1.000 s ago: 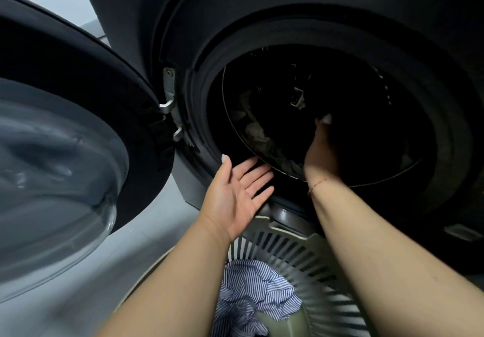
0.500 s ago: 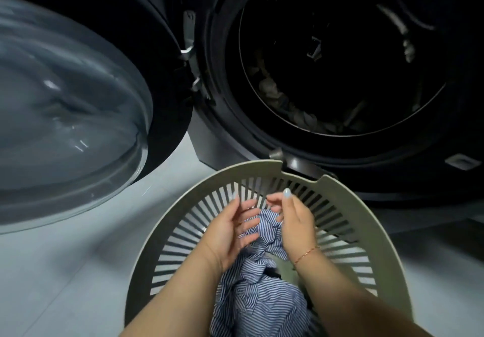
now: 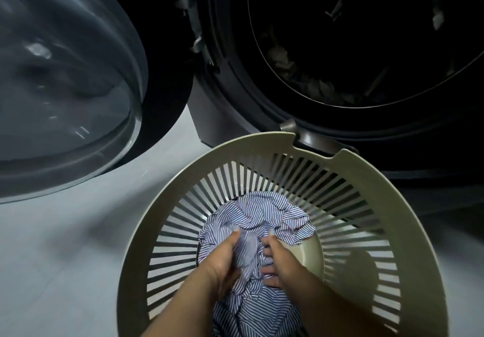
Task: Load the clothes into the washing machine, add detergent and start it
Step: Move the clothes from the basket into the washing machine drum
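A blue-and-white striped garment [image 3: 264,213] lies crumpled at the bottom of a round beige slatted laundry basket [image 3: 366,177]. My left hand [image 3: 222,258] and my right hand [image 3: 279,260] are both deep in the basket, fingers closed on folds of the striped cloth, side by side. Behind the basket the dark front-loading washing machine [image 3: 230,80] stands with its drum [image 3: 366,35] open. Pale clothes [image 3: 282,59] lie low inside the drum, dim and hard to make out.
The machine's round glass door [image 3: 65,75] hangs wide open at the left, over the pale grey floor [image 3: 65,258]. The basket stands on the floor right against the machine's front, below the drum opening.
Both hands came out of the drum, went down into the basket and now grip the striped garment. The view tilted down toward the basket.
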A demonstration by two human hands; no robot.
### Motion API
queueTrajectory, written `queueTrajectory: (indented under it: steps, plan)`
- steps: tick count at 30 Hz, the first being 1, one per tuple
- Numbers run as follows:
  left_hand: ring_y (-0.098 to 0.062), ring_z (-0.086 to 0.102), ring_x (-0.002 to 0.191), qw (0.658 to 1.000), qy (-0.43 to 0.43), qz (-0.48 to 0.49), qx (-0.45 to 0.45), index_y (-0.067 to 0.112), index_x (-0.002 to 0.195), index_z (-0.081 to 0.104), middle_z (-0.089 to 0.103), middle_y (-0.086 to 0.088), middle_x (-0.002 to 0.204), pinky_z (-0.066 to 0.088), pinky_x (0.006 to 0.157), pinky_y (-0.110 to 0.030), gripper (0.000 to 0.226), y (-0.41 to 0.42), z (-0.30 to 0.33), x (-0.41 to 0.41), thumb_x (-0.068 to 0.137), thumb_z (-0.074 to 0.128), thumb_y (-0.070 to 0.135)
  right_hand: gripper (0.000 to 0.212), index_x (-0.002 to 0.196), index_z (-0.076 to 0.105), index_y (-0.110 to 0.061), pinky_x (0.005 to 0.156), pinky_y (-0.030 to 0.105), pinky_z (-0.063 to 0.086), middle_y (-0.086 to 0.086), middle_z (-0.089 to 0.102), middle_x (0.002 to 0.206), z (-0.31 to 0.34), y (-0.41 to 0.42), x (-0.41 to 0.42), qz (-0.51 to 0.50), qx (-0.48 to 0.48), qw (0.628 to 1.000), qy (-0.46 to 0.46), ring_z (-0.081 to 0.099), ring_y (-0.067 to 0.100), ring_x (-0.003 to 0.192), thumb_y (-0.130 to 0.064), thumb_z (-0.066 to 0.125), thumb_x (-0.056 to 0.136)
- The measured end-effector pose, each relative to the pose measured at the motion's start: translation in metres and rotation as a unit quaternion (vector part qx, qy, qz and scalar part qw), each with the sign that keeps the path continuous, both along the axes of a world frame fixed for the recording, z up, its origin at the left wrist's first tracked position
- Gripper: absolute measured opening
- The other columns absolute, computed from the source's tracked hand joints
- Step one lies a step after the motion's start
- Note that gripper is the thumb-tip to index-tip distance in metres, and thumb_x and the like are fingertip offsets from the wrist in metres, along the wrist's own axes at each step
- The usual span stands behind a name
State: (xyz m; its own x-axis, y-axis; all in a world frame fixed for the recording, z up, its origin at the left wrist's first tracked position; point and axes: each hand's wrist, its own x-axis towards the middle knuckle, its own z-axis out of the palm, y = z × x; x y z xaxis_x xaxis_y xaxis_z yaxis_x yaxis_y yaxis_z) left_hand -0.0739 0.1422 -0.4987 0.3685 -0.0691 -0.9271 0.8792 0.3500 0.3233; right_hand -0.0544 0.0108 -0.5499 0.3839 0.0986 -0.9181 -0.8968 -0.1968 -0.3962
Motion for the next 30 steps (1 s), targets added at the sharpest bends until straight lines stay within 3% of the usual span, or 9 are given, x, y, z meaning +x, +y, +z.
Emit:
queueTrajectory:
  steps: [3,8,11,14,19,22,24,27,30]
  plan:
    - [-0.023,0.071,0.087,0.998,-0.046,0.04,-0.008,0.016,0.109,0.062,0.068,-0.003,0.107,0.058,0.085,-0.03,0.04,0.001,0.005,0.01,0.095,0.047,0.05,0.051,0.123,0.052,-0.03,0.073,0.037,0.054,0.0,0.064,0.111,0.011,0.001,0.004,-0.033,0.027,0.999,-0.023,0.064,0.027,0.096,-0.063,0.028,0.092]
    - [-0.017,0.064,0.056,0.983,-0.162,0.079,-0.036,0.008,0.099,0.067,0.074,-0.008,0.084,0.056,0.054,-0.026,0.038,0.007,0.03,0.036,0.088,0.059,0.044,0.069,0.11,0.066,-0.014,0.063,0.032,0.056,0.015,0.072,0.104,0.043,-0.003,0.024,-0.047,0.079,0.994,-0.066,0.069,0.027,0.088,-0.061,0.017,0.094]
    - [-0.015,0.062,0.093,0.959,-0.242,-0.095,0.117,0.024,0.11,0.069,0.062,-0.005,0.114,0.052,0.089,-0.033,0.052,0.017,0.034,0.036,0.066,0.079,0.05,0.084,0.1,0.068,0.004,0.059,0.029,0.055,0.017,0.074,0.088,0.06,-0.011,0.034,-0.066,0.113,0.987,-0.096,0.072,0.023,0.075,-0.062,0.014,0.094]
    - [-0.009,0.044,0.123,0.915,-0.267,-0.233,0.193,0.032,0.13,0.058,0.047,0.011,0.136,0.031,0.115,-0.036,0.08,0.02,0.043,0.026,0.057,0.087,0.046,0.091,0.105,0.065,0.008,0.081,0.041,0.057,0.024,0.071,0.099,0.082,-0.017,0.044,-0.08,0.159,0.976,-0.123,0.07,0.033,0.091,-0.066,0.014,0.091]
    - [-0.018,0.073,0.091,0.947,-0.275,-0.093,0.14,0.011,0.106,0.069,0.077,-0.001,0.094,0.058,0.083,-0.032,0.032,0.008,0.06,0.025,0.076,0.079,0.006,0.08,0.098,0.065,0.0,0.047,0.024,0.049,0.014,0.069,0.082,0.098,-0.019,0.046,-0.104,0.135,0.964,-0.203,0.059,0.016,0.057,-0.065,0.018,0.087]
    - [-0.025,0.074,0.089,0.959,-0.264,-0.008,0.107,0.01,0.104,0.07,0.077,-0.005,0.094,0.058,0.085,-0.04,0.022,0.003,0.073,0.032,0.082,0.074,0.012,0.074,0.111,0.065,-0.013,0.081,0.039,0.055,0.011,0.068,0.112,0.096,-0.025,0.041,-0.103,0.131,0.963,-0.211,0.067,0.023,0.091,-0.068,0.026,0.081]
    - [-0.028,0.074,0.09,0.964,-0.248,0.049,0.082,0.01,0.109,0.067,0.076,-0.009,0.098,0.057,0.087,-0.048,0.027,-0.003,0.08,0.038,0.084,0.073,0.017,0.068,0.12,0.063,-0.017,0.102,0.051,0.044,0.013,0.066,0.121,0.1,-0.019,0.028,-0.1,0.183,0.965,-0.16,0.062,0.031,0.113,-0.067,0.033,0.085]
    - [-0.023,0.072,0.096,0.959,-0.239,0.085,0.127,0.022,0.128,0.054,0.072,-0.002,0.112,0.057,0.088,-0.047,0.049,-0.006,0.08,0.047,0.083,0.075,0.025,0.063,0.123,0.059,-0.026,0.108,0.044,0.039,-0.003,0.064,0.125,0.102,-0.016,0.017,-0.054,0.123,0.974,-0.181,0.059,0.019,0.116,-0.071,0.04,0.083]
    - [-0.014,0.054,0.125,0.926,-0.306,-0.025,0.221,0.043,0.138,0.043,0.053,0.007,0.138,0.041,0.11,-0.04,0.055,-0.002,0.086,0.047,0.091,0.065,0.025,0.032,0.095,0.06,-0.031,0.093,0.026,0.042,-0.015,0.065,0.106,0.113,-0.017,0.027,-0.029,-0.008,0.962,-0.271,0.057,-0.003,0.093,-0.053,0.037,0.094]
